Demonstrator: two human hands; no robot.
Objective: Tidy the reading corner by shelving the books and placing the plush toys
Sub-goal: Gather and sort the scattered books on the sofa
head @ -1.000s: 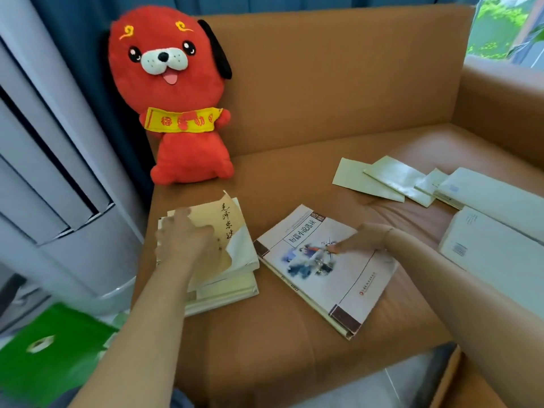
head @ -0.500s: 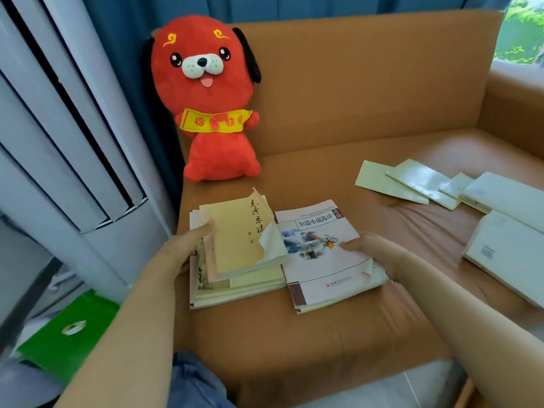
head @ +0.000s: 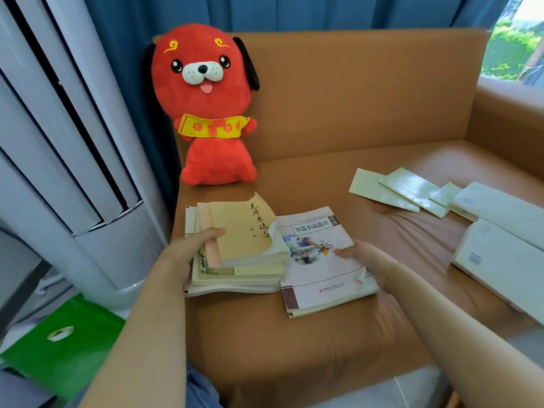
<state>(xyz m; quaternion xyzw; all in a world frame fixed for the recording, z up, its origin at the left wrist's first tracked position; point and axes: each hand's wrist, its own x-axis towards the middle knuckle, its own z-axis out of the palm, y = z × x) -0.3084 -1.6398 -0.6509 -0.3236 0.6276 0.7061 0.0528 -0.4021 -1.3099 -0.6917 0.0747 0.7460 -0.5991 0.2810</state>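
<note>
1. A person's left hand [head: 188,251] reaches in from the lower left and grips the left edge of a stack of books [head: 235,272] on the brown sofa [head: 368,113], thumb laid on top of the tan-covered book [head: 241,228] that crowns the stack, fingers curled under it out of sight.
2. The right hand [head: 357,251] lies on the white paperback [head: 321,260] just to the right of the stack, fingers straight and flat against the cover, forearm stretching back to the lower right.
3. The tan cover carries brushed black Chinese calligraphy running down its right side, partly hidden by a torn, curled corner.
4. The white paperback is titled "短篇小说选读" in a boxed band, with a "选修" tab at its top right corner; small print near the bottom is too fine to read.
5. A red plush dog [head: 212,107] sits upright against the sofa back, directly behind the stack, wearing a yellow sash with red characters that cannot be made out.
6. More pale books and booklets [head: 412,189] lie scattered far to the right of the stack.
</note>
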